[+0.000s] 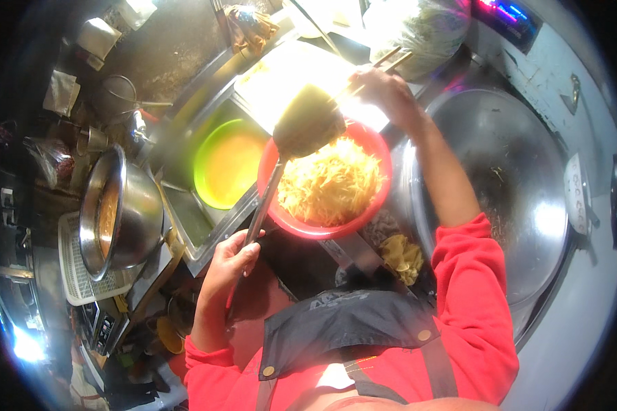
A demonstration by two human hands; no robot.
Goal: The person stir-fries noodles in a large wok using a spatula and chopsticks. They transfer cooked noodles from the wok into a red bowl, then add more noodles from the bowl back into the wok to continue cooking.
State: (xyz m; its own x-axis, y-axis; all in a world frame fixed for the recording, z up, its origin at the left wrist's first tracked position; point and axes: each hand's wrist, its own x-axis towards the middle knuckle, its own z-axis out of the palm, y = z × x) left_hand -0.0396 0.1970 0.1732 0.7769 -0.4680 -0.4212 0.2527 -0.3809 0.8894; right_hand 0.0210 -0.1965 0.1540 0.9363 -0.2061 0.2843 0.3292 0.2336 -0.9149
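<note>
My left hand (240,254) grips the handle of a large metal ladle or scoop (308,126), whose broad head hangs over a red bowl (325,232). Pale yellow shreds of food (334,182) fill that bowl. In my right hand (383,90) is a pair of chopsticks (398,59), with their far ends near the scoop's head. Strong glare hides part of the scoop and the chopstick tips. Left of the red bowl, a lime-green basin (201,180) holds orange liquid.
At right lies a very large metal basin (524,154) with a few shreds inside. A steel bowl (139,216) sits tilted on a white plastic basket (72,272) at left. A filled plastic bag (421,31) stands at the top, and a yellowish cloth (402,258) lies below the red bowl.
</note>
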